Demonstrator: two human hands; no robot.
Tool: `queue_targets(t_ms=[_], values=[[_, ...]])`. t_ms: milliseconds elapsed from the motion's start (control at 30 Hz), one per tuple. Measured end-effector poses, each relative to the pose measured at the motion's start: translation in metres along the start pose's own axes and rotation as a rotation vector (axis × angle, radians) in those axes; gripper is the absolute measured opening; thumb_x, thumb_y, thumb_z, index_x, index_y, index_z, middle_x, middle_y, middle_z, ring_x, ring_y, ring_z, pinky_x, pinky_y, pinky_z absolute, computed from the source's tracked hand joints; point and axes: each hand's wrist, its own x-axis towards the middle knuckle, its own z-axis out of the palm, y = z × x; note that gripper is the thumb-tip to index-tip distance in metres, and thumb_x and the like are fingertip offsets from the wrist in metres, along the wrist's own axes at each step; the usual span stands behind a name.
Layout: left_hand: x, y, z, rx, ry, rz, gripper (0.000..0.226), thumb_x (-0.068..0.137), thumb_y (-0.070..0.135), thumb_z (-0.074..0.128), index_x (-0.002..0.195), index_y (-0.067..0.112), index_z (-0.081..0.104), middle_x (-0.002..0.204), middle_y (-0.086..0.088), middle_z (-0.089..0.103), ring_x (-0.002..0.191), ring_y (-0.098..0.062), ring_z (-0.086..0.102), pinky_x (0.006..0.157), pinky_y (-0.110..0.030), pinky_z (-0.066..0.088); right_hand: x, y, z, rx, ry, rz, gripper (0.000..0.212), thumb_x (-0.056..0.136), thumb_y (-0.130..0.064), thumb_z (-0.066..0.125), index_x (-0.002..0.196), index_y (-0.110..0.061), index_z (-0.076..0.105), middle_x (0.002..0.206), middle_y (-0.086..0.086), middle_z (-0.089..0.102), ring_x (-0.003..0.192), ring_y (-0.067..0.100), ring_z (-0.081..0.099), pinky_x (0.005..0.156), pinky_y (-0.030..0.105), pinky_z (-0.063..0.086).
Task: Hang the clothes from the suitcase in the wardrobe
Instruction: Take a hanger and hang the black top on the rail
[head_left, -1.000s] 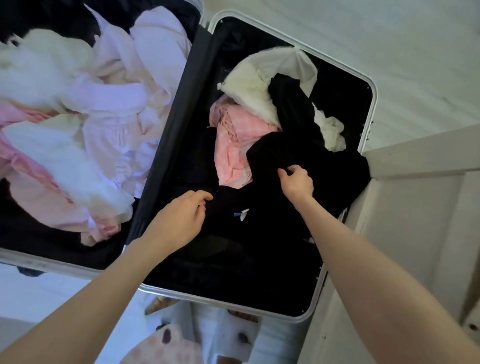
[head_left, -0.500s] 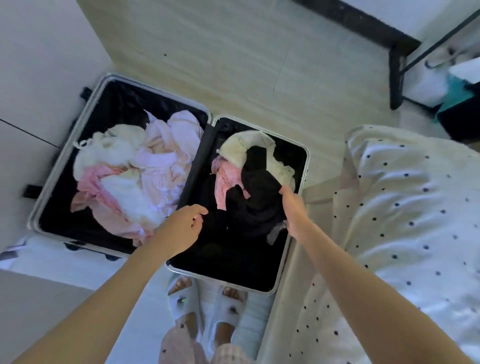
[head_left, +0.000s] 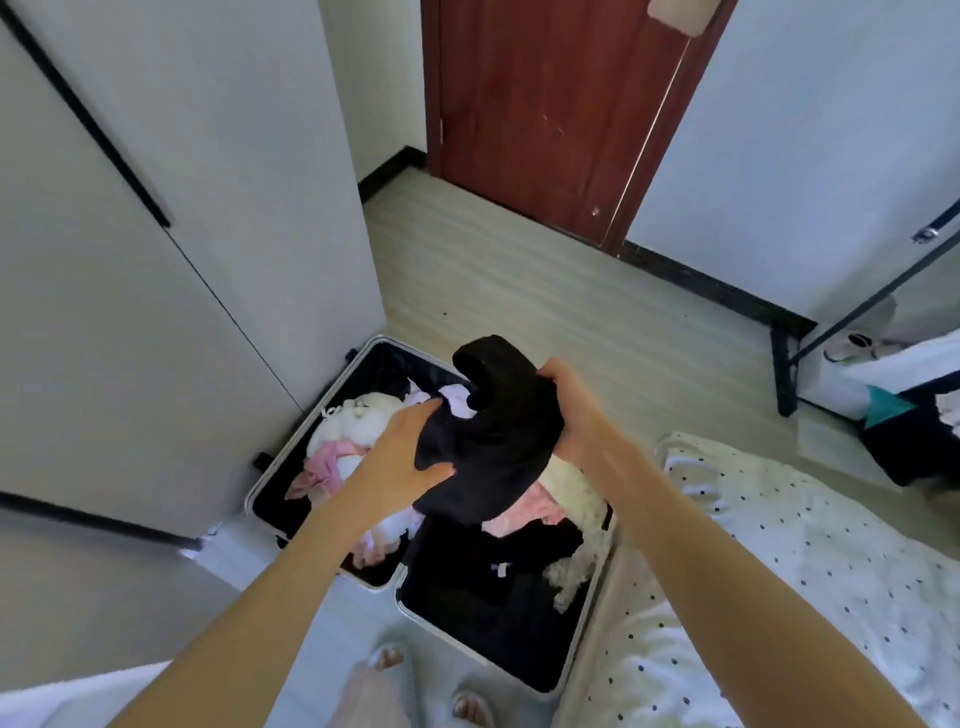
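An open suitcase (head_left: 576, 660) lies on the floor below me, both halves holding pink, white and black clothes. I hold a bunched black garment (head_left: 493, 441) in the air above it. My left hand (head_left: 400, 462) grips its left side with the thumb underneath. My right hand (head_left: 576, 410) clutches its right edge. The white wardrobe (head_left: 156, 270) with black handle strips stands shut at the left, right beside the suitcase.
A bed with a dotted white cover (head_left: 810, 582) sits at the right, against the suitcase. A brown door (head_left: 545, 109) is ahead. A black rack frame (head_left: 784, 374) with bags stands at far right. My feet in slippers (head_left: 426, 691) are below.
Both hands have lifted the black garment out of the right half of the suitcase. My view has risen from the suitcase to the room.
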Motion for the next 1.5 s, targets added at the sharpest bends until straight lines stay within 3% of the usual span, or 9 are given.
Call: queue_targets(t_ms=[167, 300, 433, 600, 733, 900, 1133, 1333, 1500], values=[[-0.054, 0.020, -0.044, 0.052, 0.129, 0.075, 0.045, 0.082, 0.025, 0.068, 0.123, 0.015, 0.054, 0.145, 0.003, 0.036, 0.135, -0.013, 0.034, 0.108, -0.026, 0.028, -0.064, -0.025, 0.060, -0.030, -0.107, -0.046, 0.032, 0.079, -0.028, 0.048, 0.096, -0.007, 0.065, 0.094, 0.014, 0.069, 0.085, 0.029, 0.063, 0.078, 0.032, 0.051], [-0.107, 0.023, -0.072, 0.124, 0.165, -0.016, 0.027, 0.091, 0.029, 0.056, 0.109, 0.010, 0.059, 0.094, 0.003, 0.061, 0.094, -0.018, 0.056, 0.084, -0.026, 0.041, -0.109, -0.019, 0.098, -0.029, -0.155, -0.085, 0.032, 0.090, -0.023, 0.045, 0.064, -0.009, 0.056, 0.051, 0.008, 0.061, 0.061, 0.022, 0.056, 0.060, 0.029, 0.044], [-0.165, 0.012, -0.092, 0.073, 0.175, 0.019, 0.033, 0.096, 0.019, 0.049, 0.127, 0.010, 0.051, 0.115, 0.000, 0.059, 0.097, -0.008, 0.055, 0.085, -0.005, 0.033, -0.138, 0.003, 0.125, -0.160, -0.191, -0.060, 0.028, 0.092, -0.032, 0.053, 0.075, -0.012, 0.061, 0.062, 0.007, 0.066, 0.069, 0.021, 0.058, 0.065, 0.029, 0.046], [-0.246, -0.025, -0.115, 0.020, 0.070, -0.044, 0.010, 0.095, 0.019, 0.050, 0.098, 0.019, 0.059, 0.101, 0.003, 0.062, 0.098, -0.016, 0.058, 0.096, -0.031, 0.042, -0.184, 0.057, 0.155, -0.399, -0.348, -0.018, 0.037, 0.084, -0.047, 0.062, 0.094, -0.012, 0.068, 0.083, 0.003, 0.072, 0.077, 0.015, 0.067, 0.060, 0.027, 0.052], [-0.313, -0.052, -0.135, -0.017, 0.040, -0.142, 0.018, 0.095, 0.031, 0.048, 0.090, 0.019, 0.060, 0.094, -0.007, 0.061, 0.102, -0.028, 0.058, 0.077, -0.022, 0.039, -0.213, 0.107, 0.186, -0.578, -0.441, 0.024, 0.023, 0.090, -0.030, 0.060, 0.092, -0.008, 0.067, 0.076, 0.004, 0.074, 0.065, 0.014, 0.071, 0.060, 0.024, 0.054], [-0.400, -0.082, -0.167, -0.209, 0.326, -0.257, 0.027, 0.088, 0.048, 0.052, 0.106, 0.028, 0.049, 0.075, 0.000, 0.060, 0.055, -0.015, 0.058, 0.061, -0.023, 0.048, -0.258, 0.167, 0.254, -0.737, -0.585, -0.025, 0.033, 0.090, -0.034, 0.060, 0.107, -0.006, 0.067, 0.102, 0.009, 0.072, 0.095, 0.022, 0.068, 0.084, 0.031, 0.054], [-0.503, -0.110, -0.231, -0.313, 0.693, -0.194, 0.018, 0.093, 0.006, 0.051, 0.082, 0.014, 0.063, 0.075, -0.007, 0.065, 0.063, -0.013, 0.065, 0.074, -0.030, 0.058, -0.309, 0.234, 0.359, -0.970, -0.811, -0.148, 0.028, 0.093, -0.035, 0.055, 0.097, -0.010, 0.065, 0.098, 0.008, 0.068, 0.087, 0.020, 0.065, 0.081, 0.028, 0.052], [-0.553, -0.101, -0.311, -0.421, 0.904, -0.278, 0.015, 0.091, 0.008, 0.051, 0.078, 0.001, 0.055, 0.070, -0.019, 0.063, 0.050, -0.019, 0.064, 0.062, -0.027, 0.057, -0.333, 0.261, 0.428, -1.231, -0.995, -0.294, 0.068, 0.083, -0.071, 0.043, 0.117, -0.017, 0.064, 0.122, 0.007, 0.063, 0.112, 0.020, 0.061, 0.103, 0.032, 0.045], [-0.559, -0.111, -0.355, -0.323, 1.113, -0.352, 0.018, 0.089, 0.013, 0.049, 0.071, 0.010, 0.053, 0.062, -0.015, 0.065, 0.049, -0.024, 0.062, 0.066, -0.032, 0.055, -0.348, 0.268, 0.490, -1.129, -1.141, -0.530, 0.014, 0.092, -0.046, 0.050, 0.103, -0.037, 0.054, 0.105, -0.017, 0.057, 0.097, -0.005, 0.054, 0.086, 0.010, 0.040]])
